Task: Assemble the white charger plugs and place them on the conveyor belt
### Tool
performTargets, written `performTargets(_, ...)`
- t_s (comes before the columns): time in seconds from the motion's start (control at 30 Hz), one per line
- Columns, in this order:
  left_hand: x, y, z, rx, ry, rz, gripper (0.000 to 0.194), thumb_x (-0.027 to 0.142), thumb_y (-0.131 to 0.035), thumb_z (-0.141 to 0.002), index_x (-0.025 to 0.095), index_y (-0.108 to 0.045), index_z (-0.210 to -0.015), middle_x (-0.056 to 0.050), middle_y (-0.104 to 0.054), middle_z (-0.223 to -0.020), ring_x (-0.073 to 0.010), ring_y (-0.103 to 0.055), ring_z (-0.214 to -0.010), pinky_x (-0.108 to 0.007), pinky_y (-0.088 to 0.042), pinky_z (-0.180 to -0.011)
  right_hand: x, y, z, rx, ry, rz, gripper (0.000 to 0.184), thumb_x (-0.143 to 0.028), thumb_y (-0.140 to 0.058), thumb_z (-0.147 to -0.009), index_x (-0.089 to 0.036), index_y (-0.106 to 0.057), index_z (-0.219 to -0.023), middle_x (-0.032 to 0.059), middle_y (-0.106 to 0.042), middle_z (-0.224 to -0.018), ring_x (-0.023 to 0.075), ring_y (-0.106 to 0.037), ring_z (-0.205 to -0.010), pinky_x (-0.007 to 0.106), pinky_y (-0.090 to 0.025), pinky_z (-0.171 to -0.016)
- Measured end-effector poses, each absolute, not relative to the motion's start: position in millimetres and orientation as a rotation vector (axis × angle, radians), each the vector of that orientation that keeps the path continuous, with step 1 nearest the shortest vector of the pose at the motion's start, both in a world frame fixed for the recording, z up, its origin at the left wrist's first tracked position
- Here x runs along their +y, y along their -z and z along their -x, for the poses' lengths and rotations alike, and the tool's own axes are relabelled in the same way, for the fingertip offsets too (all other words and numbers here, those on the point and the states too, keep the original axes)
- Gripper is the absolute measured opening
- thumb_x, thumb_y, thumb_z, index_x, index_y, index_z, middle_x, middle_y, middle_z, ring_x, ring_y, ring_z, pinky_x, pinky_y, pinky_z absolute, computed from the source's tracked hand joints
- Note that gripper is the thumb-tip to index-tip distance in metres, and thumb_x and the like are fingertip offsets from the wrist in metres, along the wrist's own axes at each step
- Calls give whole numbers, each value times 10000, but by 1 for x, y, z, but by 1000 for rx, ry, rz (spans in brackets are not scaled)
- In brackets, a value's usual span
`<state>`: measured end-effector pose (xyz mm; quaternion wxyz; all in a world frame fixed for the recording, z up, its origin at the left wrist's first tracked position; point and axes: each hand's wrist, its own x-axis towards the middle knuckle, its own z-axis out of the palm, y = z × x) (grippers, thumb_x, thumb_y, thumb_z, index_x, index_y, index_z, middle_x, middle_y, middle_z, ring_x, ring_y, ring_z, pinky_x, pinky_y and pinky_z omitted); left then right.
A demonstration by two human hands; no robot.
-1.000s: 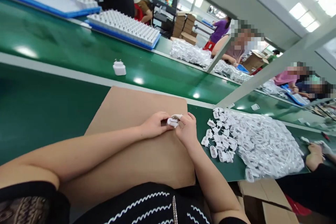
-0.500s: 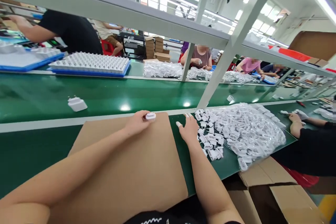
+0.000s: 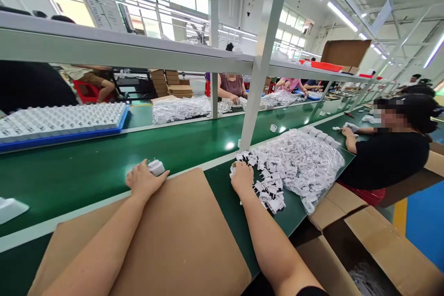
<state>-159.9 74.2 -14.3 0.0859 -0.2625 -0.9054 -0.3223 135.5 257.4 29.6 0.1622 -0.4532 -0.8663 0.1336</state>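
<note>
My left hand [image 3: 143,179] reaches past the far edge of a brown cardboard sheet [image 3: 180,240] to the green conveyor belt [image 3: 104,166], its fingers holding a small white plug piece [image 3: 156,167] at the belt's near edge. My right hand [image 3: 242,176] rests at the near left edge of a heap of white plug pieces [image 3: 294,159] lying on clear plastic. Its fingers curl down among the pieces; what they hold is hidden.
A white adapter [image 3: 10,208] lies on the belt at far left. A blue tray of white parts [image 3: 62,122] sits across the belt. A white frame post [image 3: 258,69] rises beside the heap. A person in black [image 3: 385,157] works on my right, by open cardboard boxes [image 3: 364,245].
My hands have parted: the left carried the plug piece forward to the belt, the right went to the heap. The view has lifted and swung right.
</note>
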Motion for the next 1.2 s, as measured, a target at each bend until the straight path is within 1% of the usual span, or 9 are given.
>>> performTargets(0.07, 74, 7, 147, -2518, 1067, 643, 913, 609, -706, -751, 189, -329, -1469, -244, -368, -1534, -542, -296, -1439, -719, -306, -1102, 253, -33, -135, -2480, -418, 1200, 353, -56, -570, -866, -161, -629, -1197, 132, -658, -1241, 259, -600, -1201, 448, -326, -1161)
performTargets(0.17, 74, -1, 134, -2276, 1142, 705, 830, 571, -658, -828, 206, -306, -1486, -217, -255, -1596, -511, -246, -1481, -695, -234, -1169, 242, -39, -134, -2478, -484, 1070, 334, -99, -571, -883, -156, -630, -1206, 124, -651, -1236, 227, -610, -1141, 357, -433, -1054)
performTargets(0.4, 84, 5, 132, -2179, 1062, 952, 528, 435, -562, -891, 132, -558, -1324, -235, -455, -1478, -414, -363, -1437, -579, -247, -1212, 188, -42, -130, -2663, -616, 712, 216, -251, -573, -982, -189, -714, -1133, 74, -679, -1070, 212, -644, -1005, 301, -487, -863)
performTargets(0.53, 86, 5, 132, -2284, 899, 1171, 465, 377, -555, -885, 163, -591, -1296, -193, -539, -1447, -367, -436, -1397, -534, -282, -1208, 172, -41, -126, -2858, -519, 661, 226, -202, -576, -970, -215, -729, -1136, 76, -676, -1099, 224, -645, -1018, 297, -474, -780)
performTargets(0.67, 95, -3, 127, -2302, 756, 1438, 454, 381, -506, -936, 168, -584, -1329, -169, -578, -1423, -332, -477, -1373, -479, -308, -1207, 169, -39, -121, -2925, -506, 627, 304, -178, -572, -968, -216, -684, -1249, 91, -639, -1201, 223, -645, -978, 299, -471, -723)
performTargets(0.83, 156, -28, 108, -2304, 731, 1715, 480, 404, -480, -976, 148, -567, -1372, -186, -563, -1442, -345, -449, -1388, -507, -325, -1198, 169, -35, -120, -2959, -593, 545, 372, -149, -589, -958, -225, -626, -1320, 92, -601, -1215, 190, -622, -888, 284, -472, -726)
performTargets(1.03, 266, -51, 79, -2418, 618, 2012, 829, 305, -651, -831, 112, -352, -1580, -180, -338, -1672, -365, -316, -1518, -481, -281, -1241, 172, -30, -123, -2922, -737, 483, 486, -98, -583, -871, -222, -597, -1340, 94, -588, -1192, 190, -613, -871, 295, -481, -734)
performTargets(1.1, 290, -48, 71, -2434, 619, 2055, 849, 287, -697, -780, 108, -401, -1554, -181, -353, -1667, -351, -341, -1512, -440, -304, -1234, 174, -31, -125, -2854, -817, 514, 519, -70, -574, -822, -208, -569, -1322, 86, -611, -1151, 200, -613, -878, 298, -477, -729)
performTargets(1.2, 303, -40, 62, -2477, 658, 2025, 622, 250, -677, -783, 101, -588, -1381, -202, -565, -1492, -330, -512, -1376, -411, -396, -1163, 177, -32, -126, -2773, -909, 578, 444, -38, -567, -768, -200, -589, -1181, 51, -643, -1032, 204, -611, -864, 285, -457, -704)
